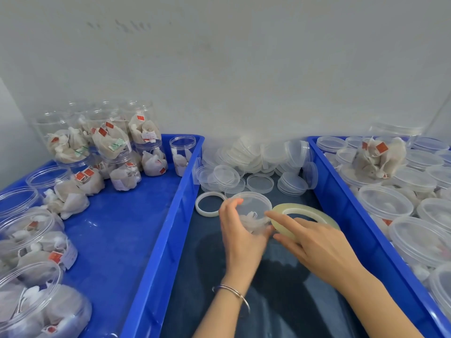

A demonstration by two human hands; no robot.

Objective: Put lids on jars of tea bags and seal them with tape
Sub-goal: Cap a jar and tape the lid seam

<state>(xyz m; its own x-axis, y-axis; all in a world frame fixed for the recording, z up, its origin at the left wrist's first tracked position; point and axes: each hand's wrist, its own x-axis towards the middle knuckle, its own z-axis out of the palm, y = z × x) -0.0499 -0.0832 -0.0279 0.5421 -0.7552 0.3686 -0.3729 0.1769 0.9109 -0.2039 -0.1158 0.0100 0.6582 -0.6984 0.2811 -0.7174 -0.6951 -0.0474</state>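
Observation:
A clear jar of tea bags [253, 211] with a clear lid on top stands on the dark surface between two blue trays. My left hand [240, 236] grips the jar's left side, fingers curled round it. My right hand [314, 242] holds a large roll of clear tape [305, 212] against the jar's right side, its index finger stretched out to the jar wall just under the lid. A smaller tape ring [210, 203] lies flat to the left of the jar.
A pile of loose clear lids [258, 164] lies behind the jar. The left blue tray [156, 240] holds several open jars of tea bags [109, 142]. The right blue tray [346, 208] holds several lidded jars [385, 203]. A white wall rises behind.

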